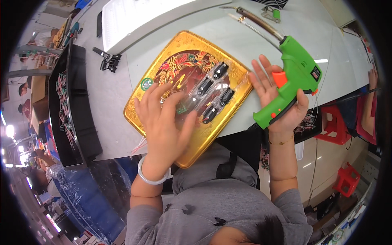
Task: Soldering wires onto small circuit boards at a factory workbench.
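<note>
My right hand (272, 96) holds a green soldering gun (300, 67) with an orange trigger. Its handle lies across my palm under the thumb, while the fingers stretch out beyond it. The metal tip points away to the upper left. My left hand (161, 118) hovers over or rests on a gold patterned tin tray (185, 157), fingers bent and apart. Beside its fingertips is a round green circuit board (146, 84); another small green piece (181, 108) shows between thumb and fingers. Several black parts (221, 70) lie in clear plastic on the tray.
A white foam box (134, 24) stands behind the tray. Loose black parts (109, 61) lie on the table to its left. A black bin (79, 102) with wired pieces is at far left. A solder spool stand (272, 14) stands at the back right; red stools (332, 124) are below.
</note>
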Demonstrator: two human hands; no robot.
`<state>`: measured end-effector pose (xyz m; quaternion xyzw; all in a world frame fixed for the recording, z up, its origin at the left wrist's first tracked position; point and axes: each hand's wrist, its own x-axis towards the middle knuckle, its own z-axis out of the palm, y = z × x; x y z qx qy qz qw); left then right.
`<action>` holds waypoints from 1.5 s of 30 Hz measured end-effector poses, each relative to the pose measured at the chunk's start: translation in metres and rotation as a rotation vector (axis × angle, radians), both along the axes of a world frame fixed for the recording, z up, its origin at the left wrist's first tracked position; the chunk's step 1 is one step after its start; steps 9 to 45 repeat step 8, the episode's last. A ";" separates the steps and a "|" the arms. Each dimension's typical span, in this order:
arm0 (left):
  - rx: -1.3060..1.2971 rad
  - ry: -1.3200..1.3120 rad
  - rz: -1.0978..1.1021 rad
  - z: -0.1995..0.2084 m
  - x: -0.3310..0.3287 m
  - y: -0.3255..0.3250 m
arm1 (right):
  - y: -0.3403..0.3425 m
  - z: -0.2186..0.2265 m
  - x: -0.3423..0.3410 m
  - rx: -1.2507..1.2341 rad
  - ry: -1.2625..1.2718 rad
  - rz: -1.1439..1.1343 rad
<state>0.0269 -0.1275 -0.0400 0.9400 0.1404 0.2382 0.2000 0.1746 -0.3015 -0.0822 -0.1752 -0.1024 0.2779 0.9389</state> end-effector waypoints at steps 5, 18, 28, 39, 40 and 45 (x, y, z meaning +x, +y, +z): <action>0.089 0.196 0.047 -0.001 -0.001 0.006 | 0.003 -0.004 0.001 -0.029 -0.035 0.059; 0.027 0.186 0.043 0.001 -0.001 0.009 | 0.003 -0.004 0.003 -0.101 -0.107 0.068; 0.027 0.186 0.043 0.001 -0.001 0.009 | 0.003 -0.004 0.003 -0.101 -0.107 0.068; 0.027 0.186 0.043 0.001 -0.001 0.009 | 0.003 -0.004 0.003 -0.101 -0.107 0.068; 0.027 0.186 0.043 0.001 -0.001 0.009 | 0.003 -0.004 0.003 -0.101 -0.107 0.068; 0.027 0.186 0.043 0.001 -0.001 0.009 | 0.003 -0.004 0.003 -0.101 -0.107 0.068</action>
